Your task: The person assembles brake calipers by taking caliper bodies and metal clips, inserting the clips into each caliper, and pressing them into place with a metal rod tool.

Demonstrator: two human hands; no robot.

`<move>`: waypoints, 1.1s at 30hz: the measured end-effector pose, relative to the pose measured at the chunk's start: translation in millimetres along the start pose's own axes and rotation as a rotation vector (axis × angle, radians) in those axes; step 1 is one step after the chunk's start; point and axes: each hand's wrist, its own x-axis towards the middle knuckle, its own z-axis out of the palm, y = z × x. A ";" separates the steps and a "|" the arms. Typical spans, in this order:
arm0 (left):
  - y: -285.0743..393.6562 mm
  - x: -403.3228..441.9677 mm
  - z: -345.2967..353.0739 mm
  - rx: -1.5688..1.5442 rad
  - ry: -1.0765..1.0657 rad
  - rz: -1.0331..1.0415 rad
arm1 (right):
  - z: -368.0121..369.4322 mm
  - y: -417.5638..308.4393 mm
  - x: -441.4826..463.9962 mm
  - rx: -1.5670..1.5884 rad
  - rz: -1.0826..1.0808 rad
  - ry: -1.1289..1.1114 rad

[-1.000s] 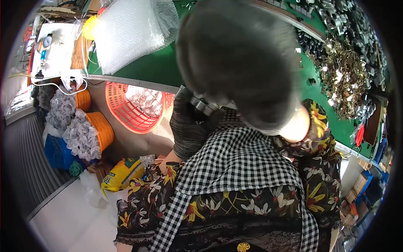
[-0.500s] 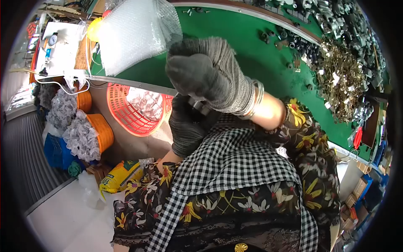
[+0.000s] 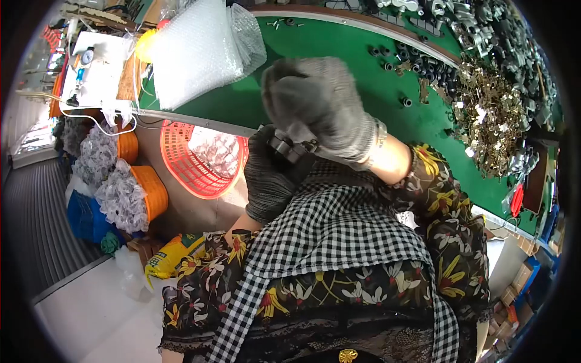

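My left hand [image 3: 269,178], in a dark grey knitted glove, is closed around a dark metal part [image 3: 283,147] with a shiny rounded end, low in front of the apron. Most of that part is hidden by the glove. Just above it, my right hand [image 3: 330,106] wears a lighter grey glove with dark palm and fingertips. Its fingers are curled together, slightly blurred, and whatever they grip is hidden. A small metal piece [image 3: 310,146] shows under the right hand, beside the dark part.
A green-topped bench [image 3: 375,91] carries bubble wrap [image 3: 200,54], small black rings [image 3: 407,101], a heap of brassy clips [image 3: 490,115] and grey metal parts [image 3: 484,30]. Below the bench edge stands a red basket [image 3: 181,163] of wrapped pieces. Orange tubs [image 3: 154,190] sit at left.
My right hand has shifted right and slightly away from my left hand, uncovering more of the dark metal part. My left hand stays nearly in place, still closed around it.
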 end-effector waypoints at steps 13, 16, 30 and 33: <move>10.3 -10.1 -2.9 0.923 -0.260 0.571 | -84.6 -68.0 -46.7 0.331 0.039 0.358; 25.4 0.1 13.3 0.773 -0.318 0.605 | -93.9 -39.5 -58.3 0.226 0.140 0.546; 69.7 239.7 263.9 1.064 -0.627 0.896 | -135.6 -3.8 -83.9 0.442 0.125 1.038; 75.9 284.7 340.4 1.107 -0.645 0.798 | -137.0 -5.7 -83.5 0.485 0.150 1.052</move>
